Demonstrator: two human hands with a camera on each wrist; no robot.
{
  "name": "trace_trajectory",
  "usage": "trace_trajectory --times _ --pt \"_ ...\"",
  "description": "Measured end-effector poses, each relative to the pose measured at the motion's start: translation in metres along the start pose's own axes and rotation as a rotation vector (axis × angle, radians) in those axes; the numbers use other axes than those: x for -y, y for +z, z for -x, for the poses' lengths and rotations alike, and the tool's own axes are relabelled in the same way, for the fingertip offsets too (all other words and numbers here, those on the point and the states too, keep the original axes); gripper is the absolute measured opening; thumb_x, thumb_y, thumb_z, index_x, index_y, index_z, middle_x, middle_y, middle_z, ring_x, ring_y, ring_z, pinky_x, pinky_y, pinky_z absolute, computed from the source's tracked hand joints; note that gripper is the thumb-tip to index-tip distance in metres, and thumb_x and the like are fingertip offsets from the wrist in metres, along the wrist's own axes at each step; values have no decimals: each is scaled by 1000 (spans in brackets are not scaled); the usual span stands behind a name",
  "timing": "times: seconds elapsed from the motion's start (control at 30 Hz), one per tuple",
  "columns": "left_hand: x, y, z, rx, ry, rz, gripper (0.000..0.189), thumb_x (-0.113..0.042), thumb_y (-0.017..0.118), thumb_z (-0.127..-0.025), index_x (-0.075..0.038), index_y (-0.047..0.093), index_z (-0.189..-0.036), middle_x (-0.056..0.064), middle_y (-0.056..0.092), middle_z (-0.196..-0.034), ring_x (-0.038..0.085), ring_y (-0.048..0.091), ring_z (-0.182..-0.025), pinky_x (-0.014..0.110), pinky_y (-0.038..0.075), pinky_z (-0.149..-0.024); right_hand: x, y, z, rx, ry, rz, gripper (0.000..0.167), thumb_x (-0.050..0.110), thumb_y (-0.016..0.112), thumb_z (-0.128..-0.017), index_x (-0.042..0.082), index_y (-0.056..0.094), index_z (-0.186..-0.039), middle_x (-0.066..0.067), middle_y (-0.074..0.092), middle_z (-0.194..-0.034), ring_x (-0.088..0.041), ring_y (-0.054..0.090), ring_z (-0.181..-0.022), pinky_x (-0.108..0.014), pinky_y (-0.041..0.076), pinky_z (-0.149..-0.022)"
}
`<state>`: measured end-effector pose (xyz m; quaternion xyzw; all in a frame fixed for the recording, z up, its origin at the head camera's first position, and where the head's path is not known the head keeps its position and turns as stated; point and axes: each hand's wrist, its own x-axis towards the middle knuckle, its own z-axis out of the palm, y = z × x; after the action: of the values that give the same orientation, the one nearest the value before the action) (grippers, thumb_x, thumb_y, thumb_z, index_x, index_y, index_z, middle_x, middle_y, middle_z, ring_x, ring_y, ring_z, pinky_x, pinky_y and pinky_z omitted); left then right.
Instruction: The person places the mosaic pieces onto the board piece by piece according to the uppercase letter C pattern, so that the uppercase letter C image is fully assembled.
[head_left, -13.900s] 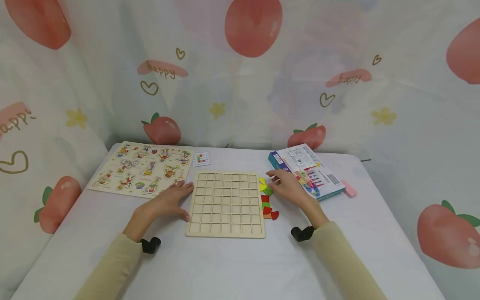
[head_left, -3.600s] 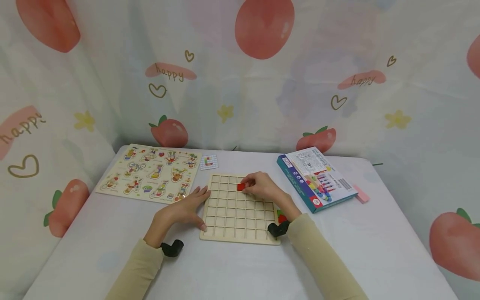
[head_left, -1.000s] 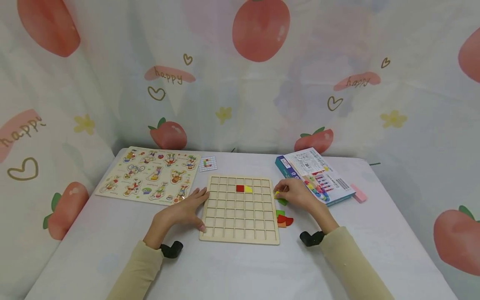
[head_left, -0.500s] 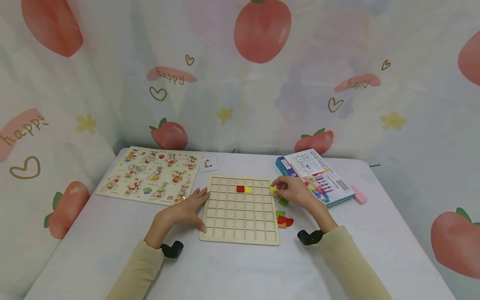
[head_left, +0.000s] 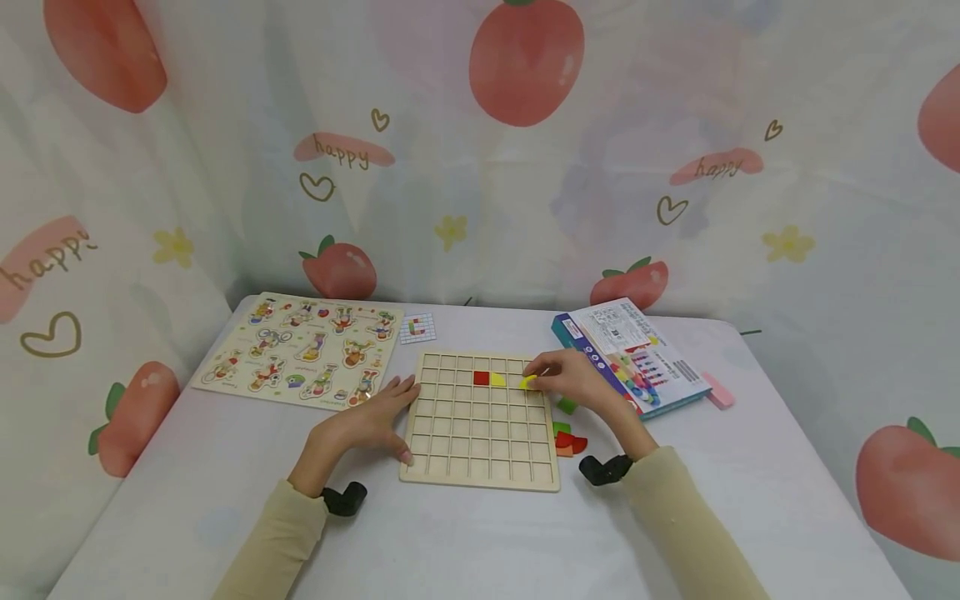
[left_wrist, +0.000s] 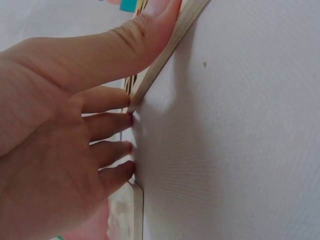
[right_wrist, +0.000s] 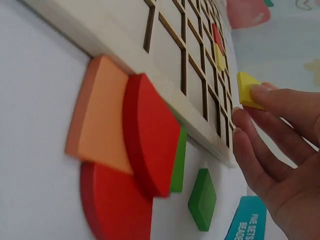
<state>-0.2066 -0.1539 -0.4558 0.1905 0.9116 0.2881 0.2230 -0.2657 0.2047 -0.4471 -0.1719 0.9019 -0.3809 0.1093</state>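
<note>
My right hand (head_left: 576, 382) pinches a yellow tile (right_wrist: 248, 90) between thumb and fingers, over the right part of the wooden grid board (head_left: 480, 425). In the grid's second row from the back, a red square tile (head_left: 481, 378) and another yellow tile (head_left: 497, 380) sit side by side in neighbouring cells. My left hand (head_left: 371, 415) rests along the board's left edge, fingers extended and thumb near the front corner. In the right wrist view an orange tile (right_wrist: 102, 112), red rounded tiles (right_wrist: 150, 135) and a green tile (right_wrist: 202, 200) lie by the board's right edge.
A picture puzzle board (head_left: 292, 350) lies at the back left, with a small gridded pattern card (head_left: 417, 328) to its right. At the back right is a boxed toy set (head_left: 630, 354), and a pink block (head_left: 717, 390) lies beside it.
The board had no tiles at first; a red and a yellow tile now sit in it. In the last second my right hand lifted another yellow tile and moved left over the board.
</note>
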Motion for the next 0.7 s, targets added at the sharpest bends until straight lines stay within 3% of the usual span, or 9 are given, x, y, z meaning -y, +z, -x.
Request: trace_trajectory --times 0.33,0.7 --pt "0 -1 1 1 7 1 111 -20 92 -74 1 27 -161 17 11 -173 39 2 -160 56 12 -129 12 11 -17 28 -1 -19 15 14 72 -95 12 79 -109 -6 76 -112 -21 63 -96 -32 53 -89" --pt "2 -1 0 -1 10 1 112 -23 93 -74 0 27 -161 16 12 -173 38 3 -160 56 11 -129 24 25 -30 48 -41 -13 15 13 74 -94 11 80 -107 -5 77 -108 -18 65 -93 -33 55 -91"
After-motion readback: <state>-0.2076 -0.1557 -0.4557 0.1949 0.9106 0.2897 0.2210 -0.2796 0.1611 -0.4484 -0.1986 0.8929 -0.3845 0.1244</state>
